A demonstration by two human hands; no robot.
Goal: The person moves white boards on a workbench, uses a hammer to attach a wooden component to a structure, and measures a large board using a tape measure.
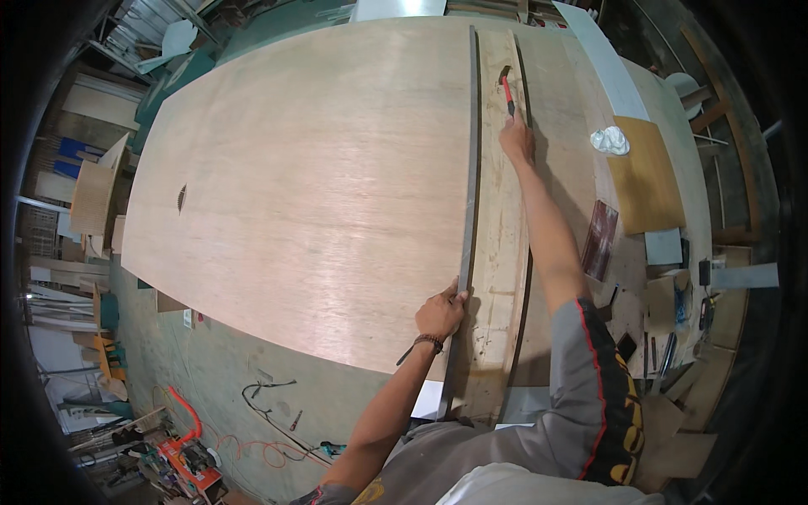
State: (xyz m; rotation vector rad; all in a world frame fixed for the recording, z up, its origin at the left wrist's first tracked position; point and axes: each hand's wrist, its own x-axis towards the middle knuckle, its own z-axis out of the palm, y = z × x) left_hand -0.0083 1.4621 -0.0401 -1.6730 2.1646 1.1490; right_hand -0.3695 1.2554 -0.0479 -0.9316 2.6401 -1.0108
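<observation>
A long pale wooden board (495, 219) runs away from me over the large plywood sheet (320, 177). Along its left side stands a narrow grey-edged strip (473, 143). My left hand (441, 313), with a beaded bracelet at the wrist, grips this strip near its close end. Far up the board, my right hand (518, 141) is closed round a tool with a red-and-black handle (509, 91). The tool's small dark head points away from me at the board's surface; its exact kind is too small to make out. Brownish smears mark the board's near part.
On the right lie a crumpled white cloth or bag (609, 140), a tan panel (646, 172), a dark red-brown piece (600, 240) and several hand tools. Cables and an orange machine (189, 463) stand on the floor at lower left. The plywood has a dark slot (181, 199).
</observation>
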